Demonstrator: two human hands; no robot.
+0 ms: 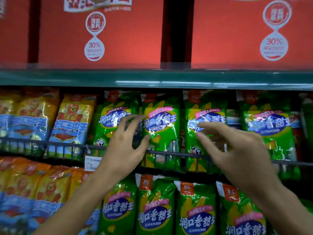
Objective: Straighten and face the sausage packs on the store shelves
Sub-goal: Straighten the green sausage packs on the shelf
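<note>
Glossy film packs behind dark wire rails

The green sausage packs (pixel 160 126) and the yellow packs (pixel 74 119) wore shiny, crinkled plastic film that caught white glare. The wire rail (pixel 64 146) looked like dark coated metal. The red cartons (pixel 128 36) above were matt card, and the shelf edge (pixel 152 78) smooth painted green.

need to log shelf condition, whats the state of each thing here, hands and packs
left hand: open, fingers spread, at a green pack
right hand: open, blurred, fingers spread
green packs, middle shelf: upright, facing out, some leaning
yellow packs, middle shelf: leaning
red boxes: upright on top shelf
</note>
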